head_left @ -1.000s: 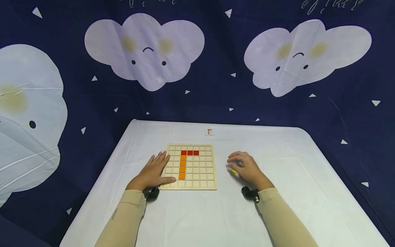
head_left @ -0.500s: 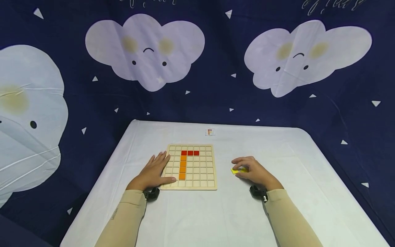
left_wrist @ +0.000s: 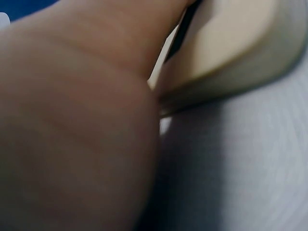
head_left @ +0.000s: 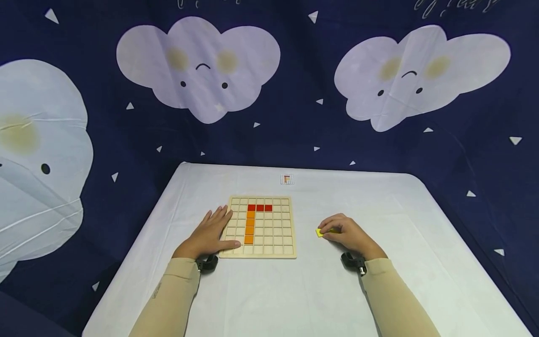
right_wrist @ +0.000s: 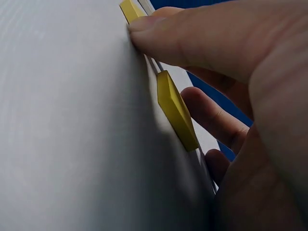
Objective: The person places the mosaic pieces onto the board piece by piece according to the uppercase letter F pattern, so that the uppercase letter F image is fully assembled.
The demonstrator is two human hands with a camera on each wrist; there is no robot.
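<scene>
My left hand (head_left: 207,235) lies spread over the left edge of a wooden grid board (head_left: 280,256), its thumb on the lower cells. Red tiles (head_left: 260,208) form a short row near the board's top, and orange tiles (head_left: 250,227) run down in a column from its left end. To the right of the board, my right hand (head_left: 347,234) pinches a yellow tile (right_wrist: 129,10) between thumb and forefinger, at the tablecloth. A second yellow tile (right_wrist: 175,108) lies under the curled fingers, apart from the first. The left wrist view mostly shows blurred skin and the board's edge (left_wrist: 231,79).
A small card (head_left: 287,179) with a printed coloured grid lies behind the board on the white-covered table (head_left: 311,295). A dark blue cloth (head_left: 294,135) with clouds and triangles hangs behind the table.
My right hand has moved right and slightly toward me, and its thumb and forefinger have come together on a yellow tile. The left hand and the board have stayed in place.
</scene>
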